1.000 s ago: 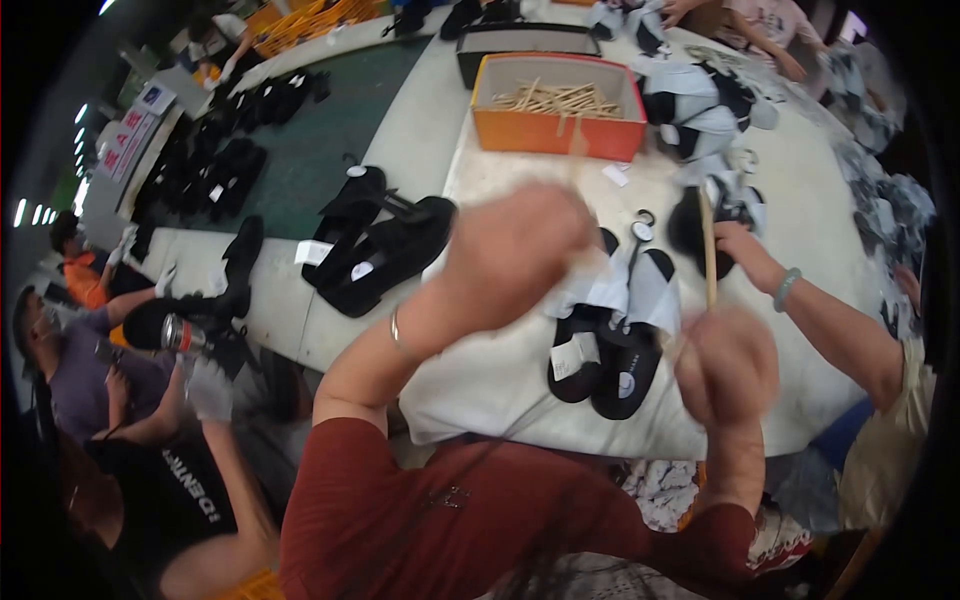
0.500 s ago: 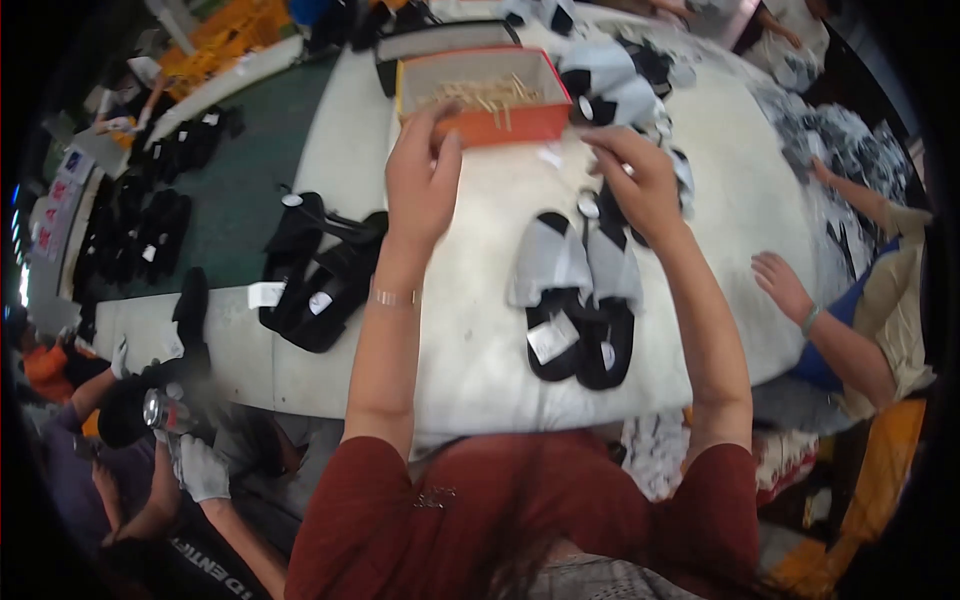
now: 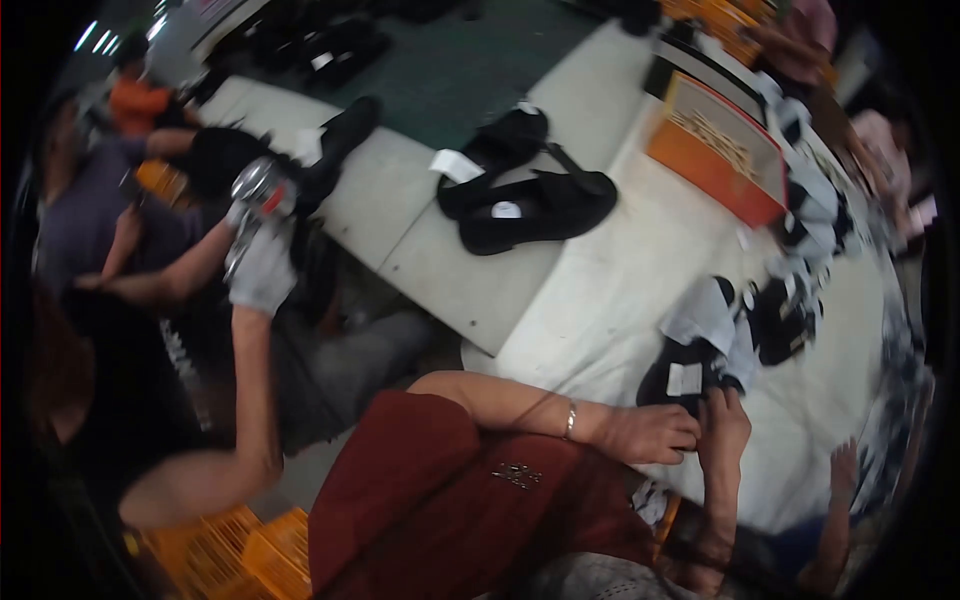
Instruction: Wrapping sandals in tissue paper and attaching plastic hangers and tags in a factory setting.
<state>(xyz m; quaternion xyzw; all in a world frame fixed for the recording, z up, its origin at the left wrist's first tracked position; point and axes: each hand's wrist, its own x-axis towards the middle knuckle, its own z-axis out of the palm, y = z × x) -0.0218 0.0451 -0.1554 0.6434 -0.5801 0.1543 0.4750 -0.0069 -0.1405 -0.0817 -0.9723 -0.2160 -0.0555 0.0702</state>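
Note:
My left hand (image 3: 655,435) reaches across my front, its fingers curled in beside my right hand (image 3: 724,428). What the left fingers hold, if anything, is hidden. My right fingers are bent and come up to the heel end of a pair of grey-and-black open-backed shoes (image 3: 698,318); whether they pinch something there does not show. A white label (image 3: 685,379) lies on the insole of the left shoe. The shoes rest on the white tabletop, toes pointing away from me.
A pair of black strapped shoes (image 3: 535,212) with white tags lies on the table to the left. Beyond stands an orange box (image 3: 712,183) of small tan sticks. A co-worker's gloved hand (image 3: 262,268) holds a metal-cupped tool. More grey shoes line the right.
The view has swung left. My hands have come down from near the orange box, drawing close together at the near end of the grey-and-black shoes.

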